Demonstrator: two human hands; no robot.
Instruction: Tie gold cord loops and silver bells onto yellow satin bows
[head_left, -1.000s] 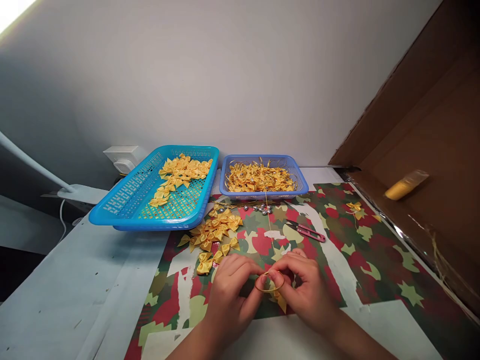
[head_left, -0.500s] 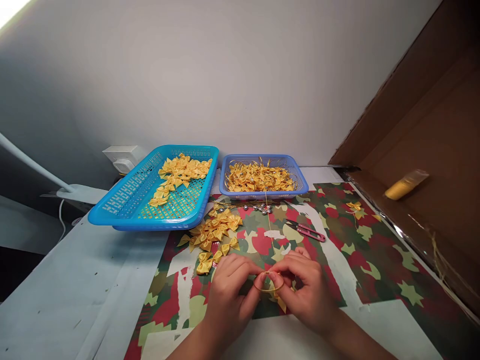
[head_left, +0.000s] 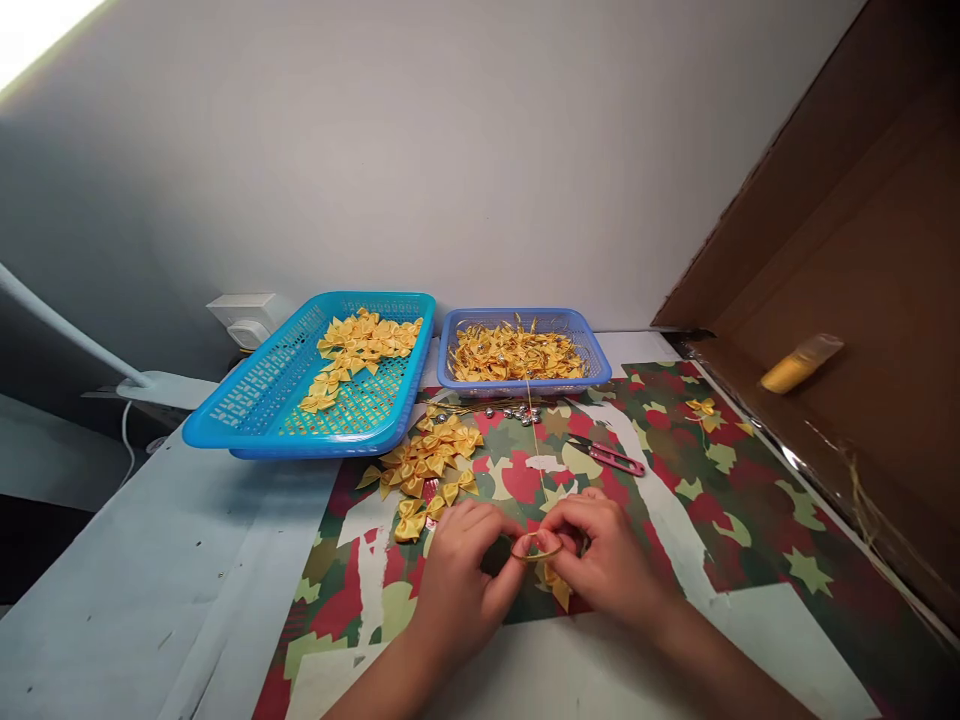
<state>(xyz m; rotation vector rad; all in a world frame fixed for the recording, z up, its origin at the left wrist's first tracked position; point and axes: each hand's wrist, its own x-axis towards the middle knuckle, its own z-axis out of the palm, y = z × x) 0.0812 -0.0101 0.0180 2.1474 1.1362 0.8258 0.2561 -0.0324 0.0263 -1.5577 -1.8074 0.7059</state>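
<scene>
Thumbs and fingertips of my left hand [head_left: 469, 565] and my right hand [head_left: 600, 550] pinch a loop of gold cord [head_left: 536, 556] between them, low over the table. From the fingers a thin strand of the cord runs away toward the purple basket. Under my right fingers a yellow ribbon bow [head_left: 556, 588] hangs or lies partly hidden; I cannot tell which. Just beyond my left hand lies a pile of yellow bows [head_left: 435, 455]. Several small silver bells [head_left: 521, 413] rest beside gold cord lengths, and pink thread snips [head_left: 611, 457] lie past my right hand.
A blue basket [head_left: 217, 432] with yellow bows stands back left, beside a purple basket [head_left: 598, 362] of bows with gold cords. One bow [head_left: 701, 407] lies far right. A cardboard wall [head_left: 885, 250] bounds the right side, with a yellow-filled clear tube [head_left: 799, 365] near it.
The loop of cord looks flatter and slightly smaller between my fingers. Both hands stay close together, and the whole view has shifted a little.
</scene>
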